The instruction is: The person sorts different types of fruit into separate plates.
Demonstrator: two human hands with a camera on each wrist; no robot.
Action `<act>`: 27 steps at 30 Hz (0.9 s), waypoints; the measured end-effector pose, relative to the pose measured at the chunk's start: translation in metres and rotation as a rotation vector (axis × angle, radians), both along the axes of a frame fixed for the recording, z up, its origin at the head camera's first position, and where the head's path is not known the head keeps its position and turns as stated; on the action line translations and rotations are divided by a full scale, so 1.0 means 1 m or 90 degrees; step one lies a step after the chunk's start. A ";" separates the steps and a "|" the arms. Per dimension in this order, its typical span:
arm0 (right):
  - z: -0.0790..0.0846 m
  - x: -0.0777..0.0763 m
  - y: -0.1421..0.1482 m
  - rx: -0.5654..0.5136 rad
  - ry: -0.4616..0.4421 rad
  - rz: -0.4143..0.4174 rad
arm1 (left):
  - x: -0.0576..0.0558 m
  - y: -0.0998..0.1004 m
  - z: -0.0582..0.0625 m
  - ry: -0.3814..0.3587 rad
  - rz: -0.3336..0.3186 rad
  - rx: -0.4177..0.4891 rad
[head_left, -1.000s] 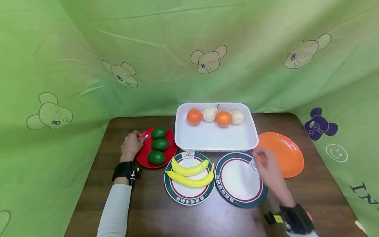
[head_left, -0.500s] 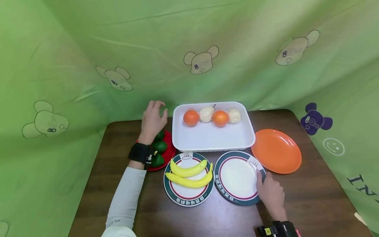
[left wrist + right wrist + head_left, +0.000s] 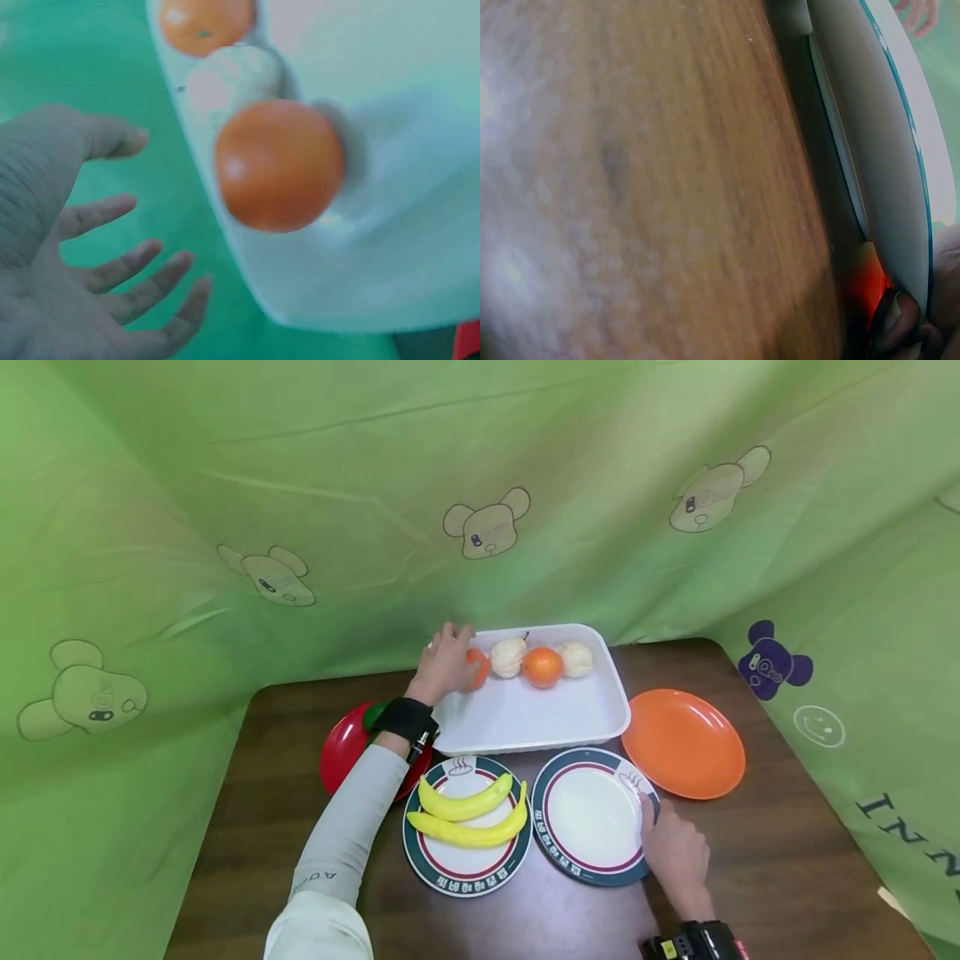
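Observation:
Fingers apart, my left hand (image 3: 444, 662) is at the left end of the white tray (image 3: 532, 718), by an orange (image 3: 480, 670) that it partly hides. The left wrist view has that orange (image 3: 279, 165) inside the tray, with a gap to the spread fingers. Beside it in a row lie a pale round fruit (image 3: 507, 657), a second orange (image 3: 542, 667) and another pale fruit (image 3: 576, 658). My right hand (image 3: 677, 852) grips the right rim of a green-rimmed white plate (image 3: 594, 817). In the right wrist view, a finger curls under the raised plate edge (image 3: 885, 150).
Two yellow bananas (image 3: 468, 833) lie on a second green-rimmed plate (image 3: 442, 878). My left forearm crosses the red plate (image 3: 343, 752), where a green avocado (image 3: 372, 716) peeks out. An orange plate (image 3: 682, 743) stands right of the tray. A green curtain (image 3: 360, 468) hangs behind.
My left hand has left the red plate's rim and swung right to the tray's left end. My right hand has come down from beside the orange plate onto the green-rimmed plate's rim.

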State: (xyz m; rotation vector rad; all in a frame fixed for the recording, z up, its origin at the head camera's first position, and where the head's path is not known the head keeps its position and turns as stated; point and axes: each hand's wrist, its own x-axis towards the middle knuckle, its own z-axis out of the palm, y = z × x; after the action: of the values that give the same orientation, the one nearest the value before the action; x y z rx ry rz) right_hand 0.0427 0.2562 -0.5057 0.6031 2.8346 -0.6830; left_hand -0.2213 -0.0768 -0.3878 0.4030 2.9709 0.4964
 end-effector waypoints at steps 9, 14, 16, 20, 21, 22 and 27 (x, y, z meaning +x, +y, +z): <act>-0.004 0.001 0.000 0.011 0.023 -0.005 | -0.021 0.015 -0.035 -0.136 -0.057 -0.086; -0.006 0.002 -0.002 0.008 0.038 0.005 | -0.025 0.010 -0.050 -0.159 -0.059 -0.096; -0.006 0.002 -0.004 0.010 0.036 0.012 | -0.024 0.007 -0.053 -0.160 -0.058 -0.088; -0.004 0.000 -0.003 0.021 0.042 0.019 | -0.019 0.012 -0.047 -0.130 -0.051 -0.040; -0.004 0.000 -0.002 0.022 0.043 0.019 | -0.018 0.015 -0.042 -0.113 -0.053 -0.028; -0.004 -0.001 -0.001 0.024 0.044 0.019 | -0.016 0.020 -0.035 -0.095 -0.058 -0.015; -0.005 -0.003 0.000 0.014 0.035 0.018 | 0.006 0.052 0.007 0.005 -0.136 0.031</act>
State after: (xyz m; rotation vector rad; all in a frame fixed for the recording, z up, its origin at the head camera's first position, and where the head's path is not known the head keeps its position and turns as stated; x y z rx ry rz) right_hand 0.0400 0.2561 -0.5105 0.5557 2.8996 -0.6753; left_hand -0.2154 -0.0250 -0.3811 0.7197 2.8812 0.5440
